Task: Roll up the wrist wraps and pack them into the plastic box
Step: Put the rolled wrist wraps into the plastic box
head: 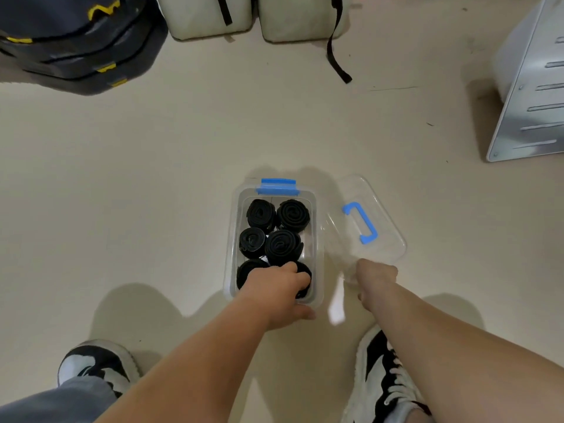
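Note:
A clear plastic box [231, 239] with a blue latch stands on the floor in front of my feet. Several rolled black wrist wraps [292, 214] fill it in rows. My left hand [276, 293] reaches into the near end of the box, its fingers curled down onto a rolled wrap [244, 271] there; its thumb lies over the near rim. My right hand [375, 277] grips the near edge of the clear lid [387, 218], which has a blue handle and lies tilted just right of the box.
My two black-and-white shoes [100, 366] flank my arms at the bottom. Dark pads with yellow marks [76, 41] lie at the far left, two pale bags [207, 16] at the far centre, and a metal panel [531, 96] at the right.

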A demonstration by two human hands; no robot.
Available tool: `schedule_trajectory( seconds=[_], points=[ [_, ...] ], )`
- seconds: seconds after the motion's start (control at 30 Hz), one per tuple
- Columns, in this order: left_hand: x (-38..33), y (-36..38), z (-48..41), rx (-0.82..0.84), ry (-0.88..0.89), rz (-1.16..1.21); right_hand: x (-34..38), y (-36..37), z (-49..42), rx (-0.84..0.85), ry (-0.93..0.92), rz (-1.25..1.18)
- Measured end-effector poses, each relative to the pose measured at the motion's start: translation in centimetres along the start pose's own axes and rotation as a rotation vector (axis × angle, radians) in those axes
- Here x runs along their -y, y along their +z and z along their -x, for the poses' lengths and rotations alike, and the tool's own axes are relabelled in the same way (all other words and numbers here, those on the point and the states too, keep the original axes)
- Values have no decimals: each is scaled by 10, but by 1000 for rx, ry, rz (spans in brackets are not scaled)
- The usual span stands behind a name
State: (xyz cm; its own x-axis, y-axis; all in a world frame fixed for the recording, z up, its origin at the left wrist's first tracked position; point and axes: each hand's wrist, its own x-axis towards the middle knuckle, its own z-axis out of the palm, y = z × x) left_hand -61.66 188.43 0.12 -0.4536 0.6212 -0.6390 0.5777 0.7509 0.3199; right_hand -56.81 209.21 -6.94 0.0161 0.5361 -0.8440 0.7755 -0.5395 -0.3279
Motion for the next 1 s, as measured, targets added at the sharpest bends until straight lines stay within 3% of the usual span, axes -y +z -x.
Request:
schedule_trajectory(
  seconds=[0.13,0.4,0.63,0.87,1.0],
  points=[
    [-2,3,-9,-81,-75,173,-5,1,-18,-58,165,-283],
    [-6,13,-10,-70,-177,383,1,7,-14,145,106,-170],
    [3,16,-4,-96,-170,470,8,9,-27,143,136,-93],
    [9,0,-4,-91,-191,534,40,0,6,91,-1,-319],
    [16,-8,3,-139,-216,632,69,-3,58,81,-265,-354]
  ],
)
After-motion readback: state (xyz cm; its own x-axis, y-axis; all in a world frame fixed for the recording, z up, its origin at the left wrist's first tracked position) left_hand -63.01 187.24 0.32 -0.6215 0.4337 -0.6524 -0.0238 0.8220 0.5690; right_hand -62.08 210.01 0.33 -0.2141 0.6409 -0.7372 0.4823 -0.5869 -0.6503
